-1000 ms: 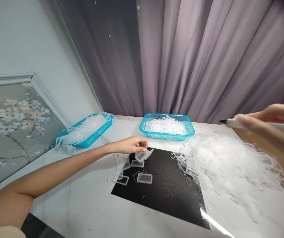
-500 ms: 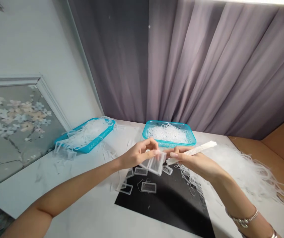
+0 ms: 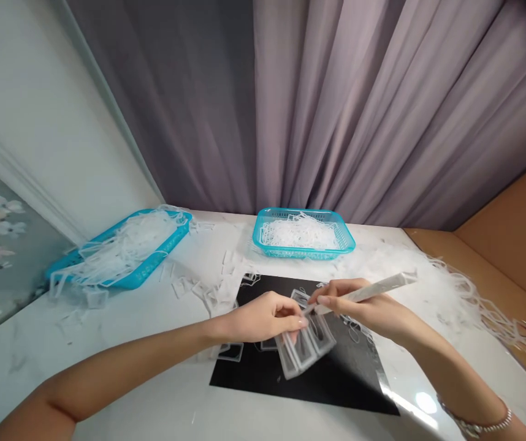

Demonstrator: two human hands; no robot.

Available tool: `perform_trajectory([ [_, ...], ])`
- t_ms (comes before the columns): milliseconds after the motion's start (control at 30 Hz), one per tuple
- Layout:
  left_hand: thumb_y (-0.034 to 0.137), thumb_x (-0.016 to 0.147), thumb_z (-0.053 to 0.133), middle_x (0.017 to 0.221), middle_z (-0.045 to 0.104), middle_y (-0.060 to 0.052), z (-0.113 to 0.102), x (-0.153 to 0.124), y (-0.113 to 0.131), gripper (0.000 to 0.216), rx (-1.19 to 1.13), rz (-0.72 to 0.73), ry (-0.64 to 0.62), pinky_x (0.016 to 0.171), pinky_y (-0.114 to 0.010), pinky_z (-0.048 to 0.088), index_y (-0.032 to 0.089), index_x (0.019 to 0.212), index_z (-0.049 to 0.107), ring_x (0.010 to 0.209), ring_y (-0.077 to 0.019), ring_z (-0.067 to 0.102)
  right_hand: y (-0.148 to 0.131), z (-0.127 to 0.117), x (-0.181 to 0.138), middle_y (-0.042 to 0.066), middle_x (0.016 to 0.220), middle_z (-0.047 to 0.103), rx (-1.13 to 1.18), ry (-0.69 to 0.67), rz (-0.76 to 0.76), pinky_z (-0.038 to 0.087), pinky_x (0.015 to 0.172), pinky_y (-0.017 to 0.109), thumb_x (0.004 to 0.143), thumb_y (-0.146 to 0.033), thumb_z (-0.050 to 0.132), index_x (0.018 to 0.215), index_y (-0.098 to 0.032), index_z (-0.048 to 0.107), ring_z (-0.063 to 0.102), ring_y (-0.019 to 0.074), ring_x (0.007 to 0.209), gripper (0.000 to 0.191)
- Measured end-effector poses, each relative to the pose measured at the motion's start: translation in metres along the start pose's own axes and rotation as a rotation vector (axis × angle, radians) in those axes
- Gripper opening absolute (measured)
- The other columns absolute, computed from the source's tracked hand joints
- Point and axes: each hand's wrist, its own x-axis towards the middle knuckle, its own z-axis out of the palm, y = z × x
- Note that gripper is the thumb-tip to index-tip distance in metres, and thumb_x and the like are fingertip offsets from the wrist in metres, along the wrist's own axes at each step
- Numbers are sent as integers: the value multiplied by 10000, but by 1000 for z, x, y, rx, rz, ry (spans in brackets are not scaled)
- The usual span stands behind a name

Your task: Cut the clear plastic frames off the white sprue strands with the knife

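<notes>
My left hand (image 3: 263, 317) is closed on a clear plastic strip of small rectangular frames (image 3: 303, 350), held tilted just above the black mat (image 3: 336, 380). My right hand (image 3: 365, 309) grips a white pen-like tool (image 3: 368, 288) like a pencil, its tip at the top edge of the strip, close to my left fingertips. Loose clear frames (image 3: 230, 351) lie on the mat's left edge and on the white table (image 3: 152, 392) behind my hands.
Two turquoise baskets hold white plastic scrap: one at the back centre (image 3: 303, 233), one at the left (image 3: 120, 254). A big heap of white plastic strands (image 3: 433, 275) spreads over the right. A brown box wall (image 3: 511, 245) stands at the right edge; grey curtains hang behind.
Both hands have come lower and nearer, over the black mat. The clear strip now hangs below my left fingers, and the tool's tip has moved onto it. The view has shifted downward.
</notes>
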Motion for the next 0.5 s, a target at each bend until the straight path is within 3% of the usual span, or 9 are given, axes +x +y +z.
perform_trajectory([
  [133, 366, 844, 525, 755, 669, -29, 9, 16, -12, 245, -127, 6, 8, 672, -237, 429, 153, 777, 626, 709, -141, 594, 10, 0, -13, 59, 1000, 653, 0, 203, 97, 399, 797, 360, 839, -484, 514, 677, -207, 567, 566, 230, 941, 325],
  [300, 389, 850, 525, 775, 684, -36, 14, 27, -22, 275, -211, 20, 12, 742, -260, 442, 150, 778, 640, 767, -157, 611, 17, 14, -25, 66, 1077, 663, 260, 185, 166, 423, 881, 383, 816, -468, 559, 658, -206, 583, 551, 253, 1063, 307],
  [500, 370, 878, 492, 828, 689, -43, 16, 34, -21, 290, -208, 10, -39, 778, -253, 444, 132, 835, 653, 822, -163, 624, 34, 28, -24, 78, 1022, 690, 521, 349, 236, 394, 963, 433, 778, -493, 594, 605, -210, 514, 578, 267, 1022, 341],
])
